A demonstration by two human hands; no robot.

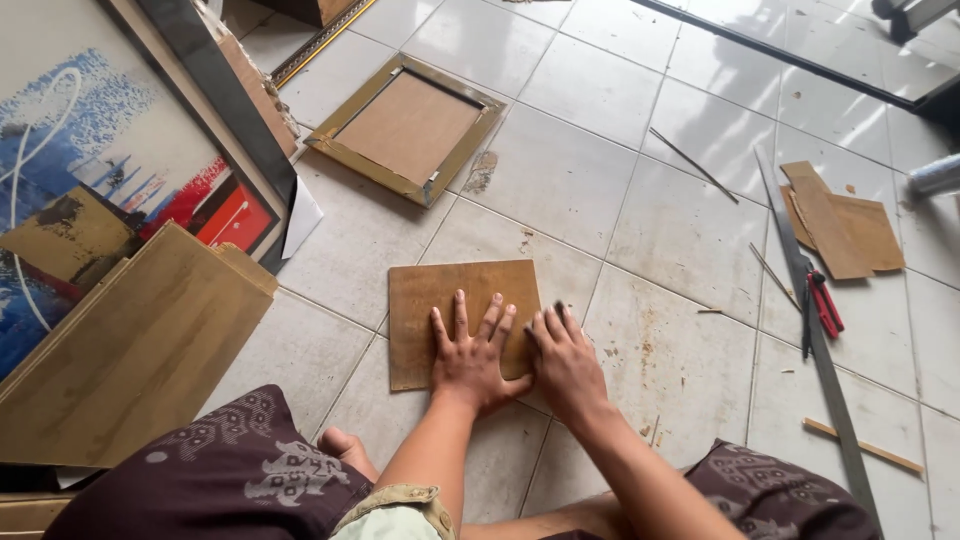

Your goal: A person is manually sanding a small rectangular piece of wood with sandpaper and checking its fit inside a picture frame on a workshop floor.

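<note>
A square brown backing board (440,300) lies flat on the tiled floor in front of my knees. My left hand (472,352) presses flat on its lower right part, fingers spread. My right hand (562,362) sits at the board's right edge with fingers curled around a small dark tool; its tip shows near my fingertips at the board's edge. What kind of tool it is I cannot tell.
A gold picture frame (408,128) lies face down farther back. Framed pictures (110,190) and a wooden panel (130,350) lean at the left. At the right lie a long metal ruler (815,330), red-handled pliers (822,305), board offcuts (842,228) and thin strips (862,446).
</note>
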